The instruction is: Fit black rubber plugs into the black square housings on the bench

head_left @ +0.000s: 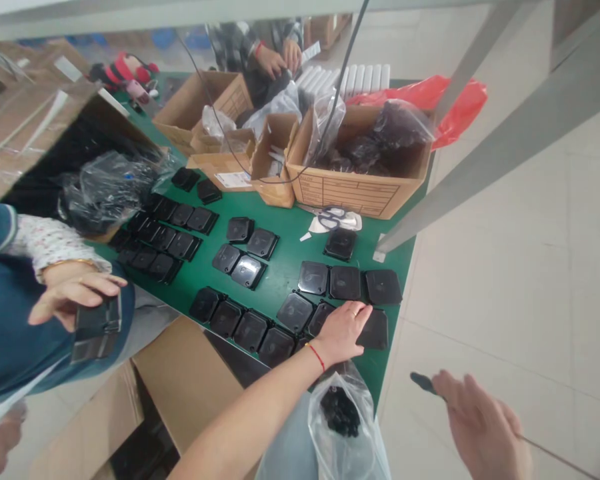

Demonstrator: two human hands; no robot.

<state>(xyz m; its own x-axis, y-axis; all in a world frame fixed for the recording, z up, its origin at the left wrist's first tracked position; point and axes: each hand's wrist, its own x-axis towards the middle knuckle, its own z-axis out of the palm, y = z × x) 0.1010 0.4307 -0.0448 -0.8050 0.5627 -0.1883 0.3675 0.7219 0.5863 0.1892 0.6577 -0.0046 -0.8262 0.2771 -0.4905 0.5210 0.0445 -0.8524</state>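
Observation:
My left hand (343, 330) reaches over the green table, thumb and index finger spanning the left side of a black square cover (377, 330). More black square covers (347, 283) lie beside and behind it in rows. Off the table's right side, my right hand (483, 427) is blurred and closed around a slim thing with a dark rounded end (423, 382). A thin line runs out of the hand's other side; whether it belongs to that thing I cannot tell. Below my left wrist, a clear plastic bag (325, 427) of small black parts rests at my lap.
Cardboard boxes (350, 190) line the table's back, near scissors (333, 217). A slanted grey post (460, 170) stands at right. On the left, a co-worker's hand (77, 293) holds black covers; another person's hands (280, 60) work opposite. An open carton (190, 380) sits below.

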